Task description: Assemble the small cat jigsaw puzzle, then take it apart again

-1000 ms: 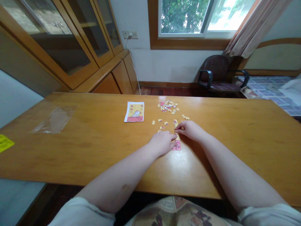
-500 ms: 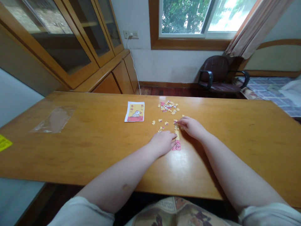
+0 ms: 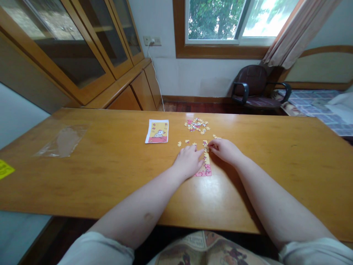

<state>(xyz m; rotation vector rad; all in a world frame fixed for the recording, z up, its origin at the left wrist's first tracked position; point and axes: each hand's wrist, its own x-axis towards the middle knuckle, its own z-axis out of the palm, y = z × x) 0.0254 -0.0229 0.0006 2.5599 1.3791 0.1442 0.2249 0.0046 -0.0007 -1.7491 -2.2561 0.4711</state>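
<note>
A partly joined jigsaw puzzle (image 3: 207, 171) lies on the table, pink along its near edge, with a yellow strip running up its right side. My left hand (image 3: 189, 161) rests palm down over its left part, fingers stretched out and covering some pieces. Just right of the strip's upper end is my right hand (image 3: 224, 149), thumb and fingers pinched together; anything between the tips is too small to make out. Loose yellow puzzle pieces (image 3: 179, 144) lie beyond my left hand, and a few more are above my right hand.
A heap of puzzle pieces (image 3: 196, 125) sits near the table's far edge. Left of it lies a picture card (image 3: 157, 131) with a white animal on yellow and pink. A clear plastic bag (image 3: 64, 141) is flat on the table (image 3: 116, 165) at the left.
My left hand has shifted slightly left and away from me, uncovering more of the pink row. My right hand has drawn a little back from the strip's top, its fingers more curled.
</note>
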